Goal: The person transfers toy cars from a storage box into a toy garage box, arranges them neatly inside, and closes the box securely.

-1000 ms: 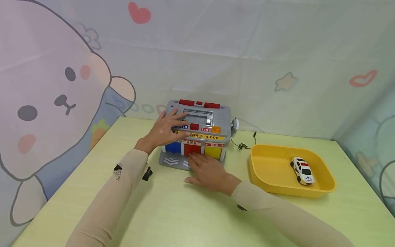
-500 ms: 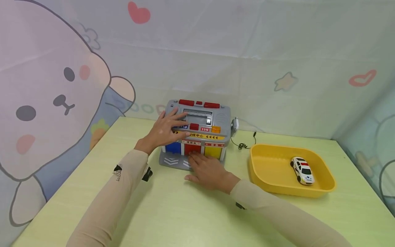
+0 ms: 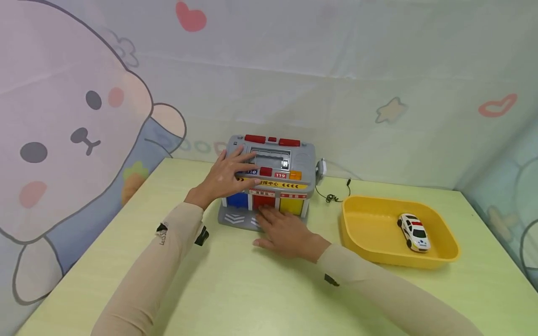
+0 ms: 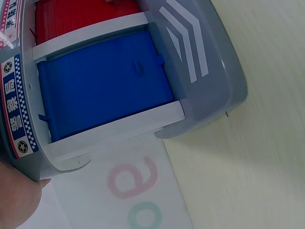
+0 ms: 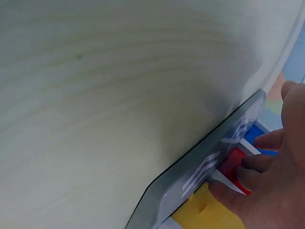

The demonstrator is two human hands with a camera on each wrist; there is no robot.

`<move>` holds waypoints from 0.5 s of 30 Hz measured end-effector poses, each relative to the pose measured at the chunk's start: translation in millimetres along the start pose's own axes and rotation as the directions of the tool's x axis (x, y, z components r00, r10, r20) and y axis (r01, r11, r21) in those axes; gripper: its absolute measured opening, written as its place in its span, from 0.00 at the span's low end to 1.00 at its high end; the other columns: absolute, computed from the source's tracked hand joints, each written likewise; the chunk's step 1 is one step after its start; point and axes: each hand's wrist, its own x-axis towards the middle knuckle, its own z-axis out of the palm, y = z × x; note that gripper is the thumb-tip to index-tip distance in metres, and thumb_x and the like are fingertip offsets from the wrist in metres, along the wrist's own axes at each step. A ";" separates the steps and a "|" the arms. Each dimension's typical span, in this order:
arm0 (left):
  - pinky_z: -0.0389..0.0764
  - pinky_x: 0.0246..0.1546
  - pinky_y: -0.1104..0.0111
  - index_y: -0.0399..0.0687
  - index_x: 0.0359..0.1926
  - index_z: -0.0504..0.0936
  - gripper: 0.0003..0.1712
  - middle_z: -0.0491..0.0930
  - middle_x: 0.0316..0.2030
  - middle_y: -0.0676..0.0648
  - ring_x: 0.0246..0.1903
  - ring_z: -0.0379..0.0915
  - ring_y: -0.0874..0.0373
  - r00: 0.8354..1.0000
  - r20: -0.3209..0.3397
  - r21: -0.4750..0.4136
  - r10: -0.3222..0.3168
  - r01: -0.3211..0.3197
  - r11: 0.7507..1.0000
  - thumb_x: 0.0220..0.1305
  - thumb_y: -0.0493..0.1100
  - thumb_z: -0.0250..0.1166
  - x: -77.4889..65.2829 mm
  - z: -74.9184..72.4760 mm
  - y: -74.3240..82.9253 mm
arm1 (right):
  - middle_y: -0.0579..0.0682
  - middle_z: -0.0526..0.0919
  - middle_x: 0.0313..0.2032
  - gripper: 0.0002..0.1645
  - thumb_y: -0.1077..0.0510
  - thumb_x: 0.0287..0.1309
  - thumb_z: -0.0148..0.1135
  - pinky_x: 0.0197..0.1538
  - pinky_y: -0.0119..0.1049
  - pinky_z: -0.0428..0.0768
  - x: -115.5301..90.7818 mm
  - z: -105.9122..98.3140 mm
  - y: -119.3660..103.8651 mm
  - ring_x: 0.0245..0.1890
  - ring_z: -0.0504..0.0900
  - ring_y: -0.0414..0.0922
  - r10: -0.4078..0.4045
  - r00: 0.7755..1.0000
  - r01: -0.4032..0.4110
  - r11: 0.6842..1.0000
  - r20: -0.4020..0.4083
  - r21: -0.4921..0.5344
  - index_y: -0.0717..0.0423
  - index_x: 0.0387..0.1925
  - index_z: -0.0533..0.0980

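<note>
A grey toy garage [image 3: 302,161] stands on the table with its blue door [image 4: 105,86], red door [image 4: 81,16] and yellow door [image 3: 291,206] down. My left hand [image 3: 222,177] rests on the left part of its roof with the fingers spread. Low at the front, my right hand [image 3: 287,235] reaches to the red door, and its fingertips touch or nearly touch the lower part. In the right wrist view that hand's fingers lie over the red door, slightly bent, with nothing seen in their grasp. Part of the left hand shows at the garage's edge in the left wrist view.
On the right stands a yellow tray [image 3: 361,228] holding a white toy police car [image 3: 414,232]. A thin black cord [image 3: 332,198] lies between garage and tray. A white piece [image 3: 321,170] sticks out of the garage's right side. Behind hangs a printed cloth [image 3: 269,70].
Both hands stay almost where they were on the garage. The whole head view shifts very slightly; the garage, tray and car keep their places.
</note>
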 end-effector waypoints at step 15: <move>0.39 0.74 0.35 0.52 0.59 0.84 0.30 0.67 0.72 0.46 0.79 0.43 0.43 1.000 0.000 0.018 0.013 -0.013 1.000 0.62 0.63 0.65 -0.7 -2.3 -3.6 | 0.52 0.73 0.68 0.32 0.41 0.71 0.54 0.70 0.49 0.71 -19.8 -69.4 15.3 0.69 0.72 0.51 -0.112 0.931 0.189 0.962 -0.346 0.195 0.54 0.68 0.71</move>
